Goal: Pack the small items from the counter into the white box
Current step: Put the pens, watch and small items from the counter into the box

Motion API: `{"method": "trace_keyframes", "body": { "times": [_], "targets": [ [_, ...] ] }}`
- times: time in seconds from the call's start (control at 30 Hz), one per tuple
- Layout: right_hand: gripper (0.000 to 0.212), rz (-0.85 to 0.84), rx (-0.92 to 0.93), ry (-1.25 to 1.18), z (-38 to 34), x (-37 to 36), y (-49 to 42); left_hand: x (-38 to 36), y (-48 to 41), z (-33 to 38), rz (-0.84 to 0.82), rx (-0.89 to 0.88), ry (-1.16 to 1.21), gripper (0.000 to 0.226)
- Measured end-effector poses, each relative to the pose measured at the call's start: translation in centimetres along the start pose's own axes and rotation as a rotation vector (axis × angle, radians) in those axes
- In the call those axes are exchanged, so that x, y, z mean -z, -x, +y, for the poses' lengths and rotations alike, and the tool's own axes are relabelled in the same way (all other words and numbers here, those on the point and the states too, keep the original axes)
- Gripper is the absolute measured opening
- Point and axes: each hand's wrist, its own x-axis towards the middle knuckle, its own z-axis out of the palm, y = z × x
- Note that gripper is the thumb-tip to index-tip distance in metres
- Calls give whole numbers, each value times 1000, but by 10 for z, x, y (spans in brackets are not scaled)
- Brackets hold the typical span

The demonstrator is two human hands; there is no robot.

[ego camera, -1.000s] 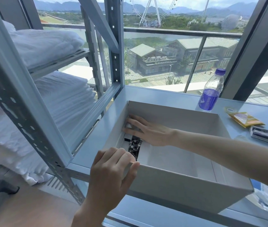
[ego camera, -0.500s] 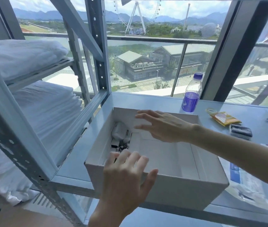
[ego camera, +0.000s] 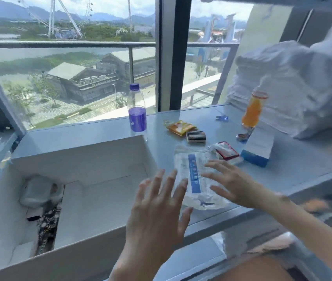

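The white box (ego camera: 75,157) stands open on the left of the counter, with a white pouch (ego camera: 37,191) and a black patterned item (ego camera: 47,226) along its left inner side. A clear plastic packet with a blue stripe (ego camera: 195,177) lies on the counter just right of the box. My left hand (ego camera: 159,211) hovers with fingers spread over the box's right wall and the packet's left edge. My right hand (ego camera: 232,183) is open over the packet's right side. Neither hand grips anything.
Behind the packet lie a red-and-white packet (ego camera: 227,152), a dark small pack (ego camera: 196,136), a yellow sachet (ego camera: 179,126) and a blue-and-white carton (ego camera: 259,148). A purple-liquid bottle (ego camera: 137,110) and an orange bottle (ego camera: 253,110) stand further back. White bundled linen (ego camera: 303,88) fills the right.
The view has swung right. My right hand left the box and now hovers over the clear packet. My left hand let go of the box's front wall and moved right.
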Motion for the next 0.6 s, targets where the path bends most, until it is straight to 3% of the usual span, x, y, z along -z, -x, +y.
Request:
{"method": "trace_keyframes", "body": {
  "times": [0.13, 0.23, 0.33, 0.5, 0.6],
  "targets": [
    [61, -319, -101, -33, 4, -24, 22, -8, 0, 2, 23, -30, 11, 29],
    [66, -352, -106, -127, 14, -33, 33, -13, -2, 4, 40, -6, 2, 36],
    [71, -325, -70, -170, 24, -31, 37, -18, -21, 22, 66, 16, -37, 22],
    [68, -326, -10, -264, 48, -21, 40, -66, -69, 76, 23, 20, 43, 41],
    [55, -267, -33, -225, 74, -24, 42, -101, -96, 95, -220, 104, 144, 71]
  ]
}}
